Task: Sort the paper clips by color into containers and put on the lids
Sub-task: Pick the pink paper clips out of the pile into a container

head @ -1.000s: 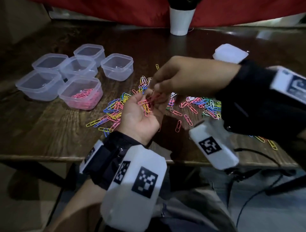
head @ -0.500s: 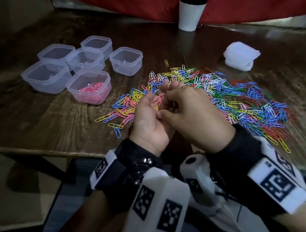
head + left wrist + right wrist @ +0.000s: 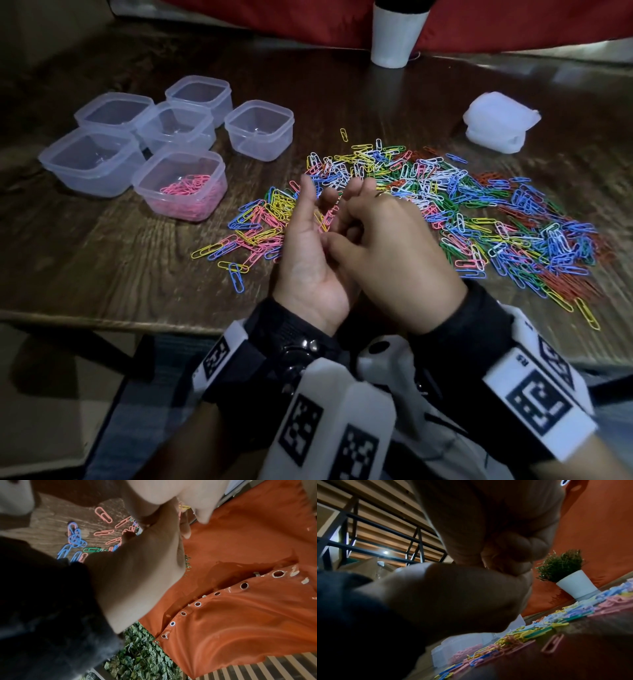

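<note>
Brown table has one tub of pink clips; five tubs sit empty. Left hand cups pink clips, maybe; right hand fingers curl in. Big pile left.

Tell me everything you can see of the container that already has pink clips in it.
The container with pink clips is a small square tub of clear, slightly frosted plastic with rounded corners and a thicker rim. It stands upright and lidless on the wooden table, nearest of the six tubs, close against the empty tubs behind it. A loose layer of pink clips covers its bottom. Neither hand touches it; the mixed pile lies to its right.
</note>
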Motion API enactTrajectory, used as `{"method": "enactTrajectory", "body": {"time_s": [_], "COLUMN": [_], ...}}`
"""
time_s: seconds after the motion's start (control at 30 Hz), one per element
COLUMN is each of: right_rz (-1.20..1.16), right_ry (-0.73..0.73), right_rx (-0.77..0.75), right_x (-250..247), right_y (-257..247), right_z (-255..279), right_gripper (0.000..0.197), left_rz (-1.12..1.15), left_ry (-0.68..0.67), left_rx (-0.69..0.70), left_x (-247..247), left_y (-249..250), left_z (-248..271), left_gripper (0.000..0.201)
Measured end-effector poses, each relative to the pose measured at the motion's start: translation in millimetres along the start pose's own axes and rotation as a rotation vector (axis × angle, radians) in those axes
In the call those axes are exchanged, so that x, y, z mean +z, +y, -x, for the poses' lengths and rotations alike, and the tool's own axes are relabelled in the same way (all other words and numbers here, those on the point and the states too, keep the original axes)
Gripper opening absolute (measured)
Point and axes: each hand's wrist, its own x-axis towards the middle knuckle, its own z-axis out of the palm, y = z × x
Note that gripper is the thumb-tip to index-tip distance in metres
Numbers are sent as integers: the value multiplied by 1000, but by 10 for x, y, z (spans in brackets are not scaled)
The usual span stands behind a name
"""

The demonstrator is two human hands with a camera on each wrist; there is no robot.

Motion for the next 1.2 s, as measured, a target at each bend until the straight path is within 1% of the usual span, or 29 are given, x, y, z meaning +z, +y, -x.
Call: {"method": "enactTrajectory", "body": {"time_s": [0.13, 0.2, 0.27, 0.33, 0.43, 0.5, 0.57, 0.67, 0.77, 0.87, 0.97, 1.03, 1.07, 1.13, 1.17, 1.2], "right_rz": [-235, -276, -190, -64, 53, 58, 6, -173, -322, -441, -641, -791, -825, -801, -749, -649], "right_ry": [112, 150, 133, 81, 16, 36, 66, 117, 111, 59, 23, 75, 122, 210, 236, 236], "right_rx": [-23, -40, -53, -67, -96, -106, -109, -101, -43, -16, -21, -21, -2, 67, 116, 164], "right_x": [7, -13, -27, -38, -47, -55, -65, -70, -89, -126, -193, -287, -355, -500, -556, -595], "right_y": [44, 33, 24, 4, -41, -56, -54, -12, 47, 108, 128, 178, 242, 464, 611, 753], "right_z": [0, -28, -77, -123, -151, -164, -178, -199, -223, -243, -232, -211, -193, -155, -136, -116], "right_gripper": [14, 12, 19, 25, 27, 25, 20, 7, 10, 10, 10, 13, 18, 23, 25, 25], "left_rz": [-17, -28, -16, -11, -47, -45, -29, -87, -97, -84, -42, -11, 5, 33, 51, 74], "left_ry": [-10, -11, 7, 14, 32, 57, 62, 49, 15, -8, -27, -6, 24, 79, 86, 83], "left_rx": [-2, -10, -4, 5, 15, 15, 20, 24, 10, 5, 13, 20, 26, 39, 45, 47], "left_x": [32, 24, 29, 39, 12, -3, -6, -9, -18, 0, 41, 35, 20, -35, -64, -85], "left_y": [0, 14, 40, 58, 76, 100, 118, 111, 80, 62, 67, 83, 110, 214, 287, 361], "left_z": [15, 7, -2, 4, -2, -13, -30, -59, -60, -55, -65, -85, -97, -130, -147, -155], "left_gripper": [37, 41, 43, 48, 57, 59, 57, 55, 56, 44, 39, 35, 34, 36, 37, 38]}}
